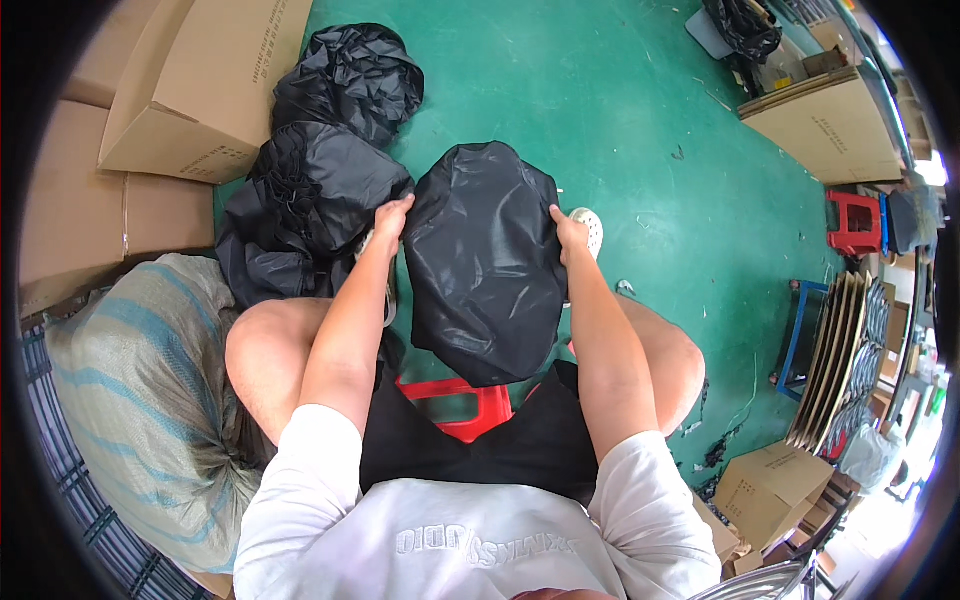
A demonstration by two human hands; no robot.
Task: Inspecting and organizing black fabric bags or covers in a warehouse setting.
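A black, shiny, rounded piece of fabric like a cover [487, 260] is spread out between my hands, in front of my knees. Its left edge is pinched by my left hand [392, 220], thumb on top and the other fingers mostly hidden beneath. On the far side, my right hand [572, 235] grips the right edge in the same manner. The cover's surface is creased; what lies under it cannot be seen. Below its near end, part of a red plastic stool [485, 412] shows between my legs.
Left of the cover lie crumpled black fabric pieces [320, 175]. Beyond them stand cardboard boxes [205, 95], with a striped woven sack [140, 390] nearer me. Over the green floor [640, 120], at right, are a red stool [853, 222], a stack of boards [830, 350] and an open carton [770, 490].
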